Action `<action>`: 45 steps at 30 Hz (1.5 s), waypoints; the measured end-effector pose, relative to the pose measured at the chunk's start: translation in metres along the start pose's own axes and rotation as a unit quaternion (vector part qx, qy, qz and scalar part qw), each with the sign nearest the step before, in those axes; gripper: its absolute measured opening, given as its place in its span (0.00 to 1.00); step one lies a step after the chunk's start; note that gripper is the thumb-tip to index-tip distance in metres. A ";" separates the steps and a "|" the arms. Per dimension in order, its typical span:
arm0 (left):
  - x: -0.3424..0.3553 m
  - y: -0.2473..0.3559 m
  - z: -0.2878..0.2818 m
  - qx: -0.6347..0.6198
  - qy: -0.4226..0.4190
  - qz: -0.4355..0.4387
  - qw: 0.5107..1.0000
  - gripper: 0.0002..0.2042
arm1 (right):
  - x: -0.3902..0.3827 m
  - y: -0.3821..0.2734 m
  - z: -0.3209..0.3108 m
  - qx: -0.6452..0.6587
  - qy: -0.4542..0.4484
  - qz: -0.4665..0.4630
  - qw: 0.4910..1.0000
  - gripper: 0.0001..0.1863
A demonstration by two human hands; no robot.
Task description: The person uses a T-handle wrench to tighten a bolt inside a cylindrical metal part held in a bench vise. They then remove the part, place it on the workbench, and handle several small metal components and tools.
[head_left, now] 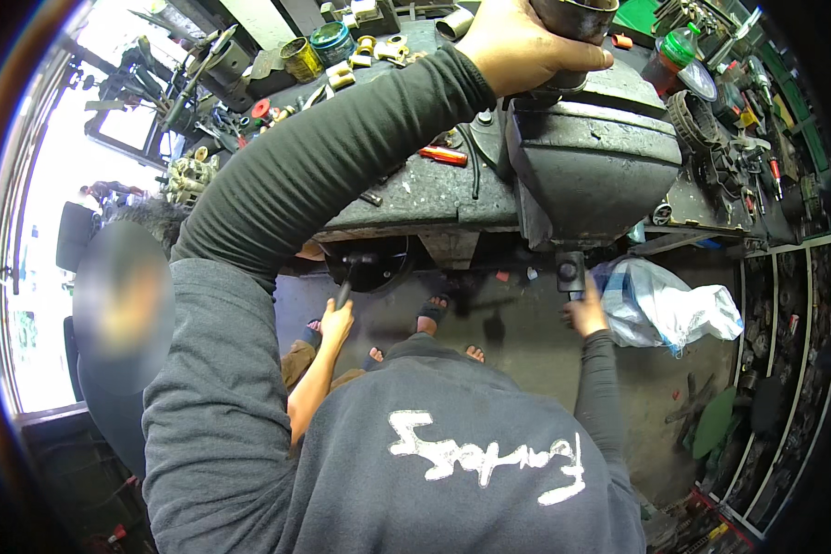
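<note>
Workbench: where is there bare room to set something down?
A small speckled patch of workbench lies between the red tool, the vise and the front edge. Crowded: jars beyond the left sleeve; parts right of the vise.

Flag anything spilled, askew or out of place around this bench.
The white plastic sack slumps on the floor below the bench, and small scraps lie loose to its left; both look untidy underfoot. No clear spill or breakage stands out.

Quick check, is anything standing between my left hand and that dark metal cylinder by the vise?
Nothing visible does: your left hand is right on the dark metal cylinder, its thumb lying across the cylinder's side.
</note>
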State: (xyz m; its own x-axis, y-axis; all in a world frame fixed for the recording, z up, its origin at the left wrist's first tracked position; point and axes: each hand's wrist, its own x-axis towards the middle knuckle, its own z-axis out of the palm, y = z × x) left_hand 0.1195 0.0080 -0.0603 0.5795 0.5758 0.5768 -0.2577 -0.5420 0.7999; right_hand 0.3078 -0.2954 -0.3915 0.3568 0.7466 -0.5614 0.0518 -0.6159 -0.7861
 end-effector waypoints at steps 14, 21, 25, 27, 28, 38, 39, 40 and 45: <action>0.001 0.006 -0.002 0.081 0.053 0.041 0.994 0.27 | 0.007 -0.001 0.121 -0.130 -0.031 -0.152 0.979 0.28; 0.002 0.004 -0.003 -0.042 0.035 -0.021 0.998 0.32 | 0.000 0.046 0.078 0.070 -0.012 0.056 0.996 0.20; 0.002 0.010 -0.002 -0.018 0.025 -0.017 0.999 0.30 | -0.013 0.062 0.077 0.094 0.027 0.116 0.988 0.28; 0.002 0.007 -0.004 -0.013 0.028 -0.012 0.999 0.29 | -0.012 0.066 0.081 0.107 0.037 0.090 0.990 0.33; 0.002 0.006 -0.005 -0.010 0.030 -0.010 0.999 0.29 | -0.005 0.068 0.083 0.115 0.038 0.053 0.991 0.35; 0.007 0.005 0.004 -0.061 0.035 -0.034 0.997 0.30 | 0.034 0.006 0.134 0.213 0.093 -0.021 0.972 0.31; 0.008 0.005 0.006 -0.054 0.033 -0.030 0.998 0.30 | 0.038 0.007 0.134 0.225 0.091 -0.027 0.970 0.27; 0.009 0.005 0.007 -0.046 0.030 -0.026 0.998 0.29 | 0.041 0.008 0.133 0.222 0.085 -0.023 0.971 0.26; 0.015 0.002 0.018 -0.037 0.012 -0.016 0.999 0.31 | 0.047 0.019 0.136 0.184 0.095 -0.017 0.978 0.25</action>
State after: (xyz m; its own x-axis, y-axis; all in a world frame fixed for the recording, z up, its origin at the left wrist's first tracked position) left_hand 0.1414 0.0045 -0.0534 0.5702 0.6066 0.5540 -0.2965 -0.4770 0.8274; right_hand 0.1987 -0.2381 -0.4680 0.5294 0.6836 -0.5024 -0.2605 -0.4326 -0.8631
